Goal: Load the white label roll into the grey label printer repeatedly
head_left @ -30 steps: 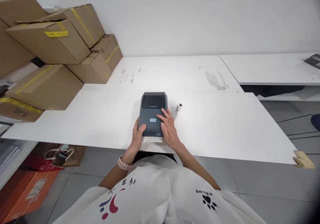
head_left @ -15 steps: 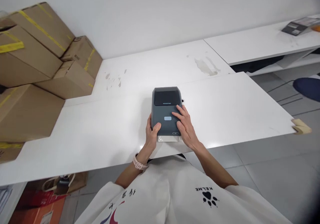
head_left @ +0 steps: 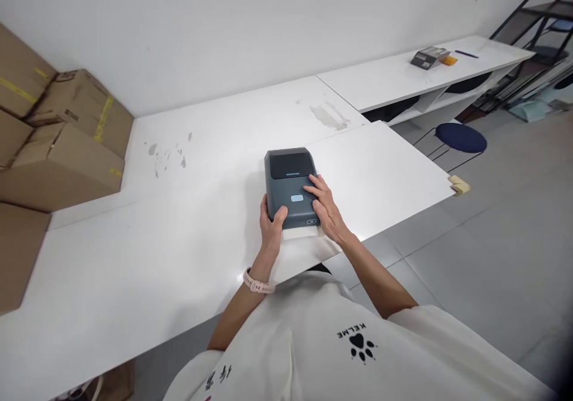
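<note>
A white table [head_left: 134,270] fills the frame's centre; the dark label printer [head_left: 290,186] sits mid-frame near its edge; your left hand [head_left: 271,225] clasps its corner; your right hand [head_left: 329,210] rests flat, fingers spread, on top.

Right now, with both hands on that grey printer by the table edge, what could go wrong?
The printer sits close to the near edge of the table; a pull toward the body could tip it off. The white paper sticking out of its front lies beside the left hand and under the right hand, so it might crease or tear.
</note>
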Tool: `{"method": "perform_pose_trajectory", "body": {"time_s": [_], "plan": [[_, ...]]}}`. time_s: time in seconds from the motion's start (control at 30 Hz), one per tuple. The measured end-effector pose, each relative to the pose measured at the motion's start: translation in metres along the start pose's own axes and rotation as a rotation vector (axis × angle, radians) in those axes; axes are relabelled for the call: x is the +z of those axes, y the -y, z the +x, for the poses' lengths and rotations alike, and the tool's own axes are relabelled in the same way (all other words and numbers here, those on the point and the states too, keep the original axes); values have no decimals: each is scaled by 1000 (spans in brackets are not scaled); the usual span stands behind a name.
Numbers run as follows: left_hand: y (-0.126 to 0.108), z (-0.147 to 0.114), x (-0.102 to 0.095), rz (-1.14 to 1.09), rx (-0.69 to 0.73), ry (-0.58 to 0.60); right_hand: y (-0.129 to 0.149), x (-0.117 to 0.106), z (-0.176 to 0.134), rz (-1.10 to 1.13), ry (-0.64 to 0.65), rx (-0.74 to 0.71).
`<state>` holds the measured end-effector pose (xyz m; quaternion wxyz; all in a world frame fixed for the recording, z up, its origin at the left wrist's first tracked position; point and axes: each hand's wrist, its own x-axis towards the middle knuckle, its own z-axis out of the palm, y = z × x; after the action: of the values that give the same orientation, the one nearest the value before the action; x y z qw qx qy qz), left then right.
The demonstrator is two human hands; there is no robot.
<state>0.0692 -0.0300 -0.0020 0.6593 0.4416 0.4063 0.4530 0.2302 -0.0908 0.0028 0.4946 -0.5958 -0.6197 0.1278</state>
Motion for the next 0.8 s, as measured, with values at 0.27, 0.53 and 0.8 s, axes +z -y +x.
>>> {"method": "perform_pose_trajectory", "body": {"time_s": [0.27, 0.53, 0.8], "plan": [[2, 4, -10, 62, 3, 57, 4, 1, 1, -132, -19, -74], [-1, -12, -20, 99, -27, -21, 14, -17, 2, -396, 188, -84], [18, -73, -16, 136, -178, -6, 20, -22, 2, -435, 230, -87]]}}
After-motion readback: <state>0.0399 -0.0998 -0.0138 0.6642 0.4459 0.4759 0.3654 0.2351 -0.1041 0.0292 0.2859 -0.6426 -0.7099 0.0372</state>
